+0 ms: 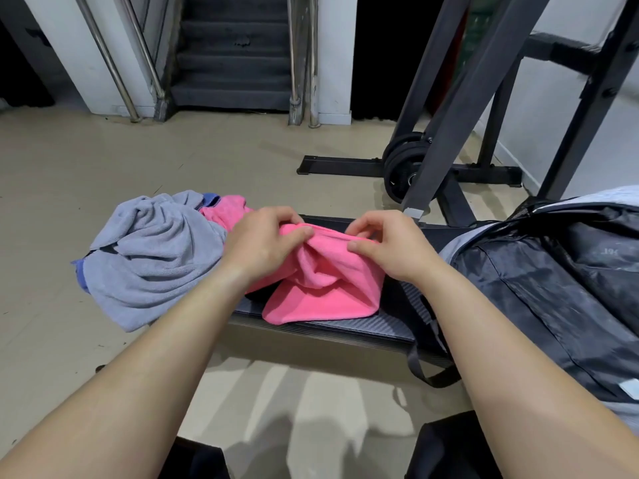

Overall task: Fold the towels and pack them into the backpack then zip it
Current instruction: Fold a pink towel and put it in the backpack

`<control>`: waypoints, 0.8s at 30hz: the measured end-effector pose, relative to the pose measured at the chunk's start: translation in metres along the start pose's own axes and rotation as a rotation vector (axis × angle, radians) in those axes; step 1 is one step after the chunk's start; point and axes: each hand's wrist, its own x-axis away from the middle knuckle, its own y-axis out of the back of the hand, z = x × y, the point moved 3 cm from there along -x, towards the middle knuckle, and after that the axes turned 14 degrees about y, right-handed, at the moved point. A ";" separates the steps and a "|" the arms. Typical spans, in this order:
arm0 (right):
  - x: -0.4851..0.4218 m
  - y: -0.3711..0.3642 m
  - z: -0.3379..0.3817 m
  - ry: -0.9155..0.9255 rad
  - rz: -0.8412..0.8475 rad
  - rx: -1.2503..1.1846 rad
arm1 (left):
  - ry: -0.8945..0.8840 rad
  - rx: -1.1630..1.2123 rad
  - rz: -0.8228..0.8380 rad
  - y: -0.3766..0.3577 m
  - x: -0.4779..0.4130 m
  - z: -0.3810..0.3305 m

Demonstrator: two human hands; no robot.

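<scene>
A black rack with weight plates at its foot stood close behind the bench, and stairs rose at the far wall. On the bench, a crumpled grey towel crowded the left end and a dark backpack filled the right end, so the pink towel lay hemmed between them. Its far end ran behind the left hand to touch the grey heap.

Both hands pinched the pink towel's upper edge, thumbs in front, the right hand just beside the left. The towel's lower corner hung over the bench's near edge. The grey towel spilled over the left edge, and a backpack strap looped below the bench. Bare beige floor lay open to the left and in front.

The towels were soft terry, bunched in folds. The bench pad showed a woven, ribbed texture, and the backpack looked like thin crinkled fabric.
</scene>
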 end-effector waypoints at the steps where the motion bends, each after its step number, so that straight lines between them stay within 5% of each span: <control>1: 0.002 0.004 -0.006 -0.012 -0.004 0.038 | 0.028 -0.017 -0.032 0.003 -0.002 0.004; 9: 0.013 0.023 -0.033 -0.120 -0.022 0.137 | 0.239 -0.165 -0.138 0.013 -0.010 0.028; 16: -0.002 0.003 0.008 0.043 0.039 0.003 | -0.059 -0.087 0.161 -0.020 0.013 -0.027; 24: 0.002 0.013 -0.013 -0.033 -0.095 -0.003 | 0.039 -0.064 0.044 -0.009 0.007 -0.012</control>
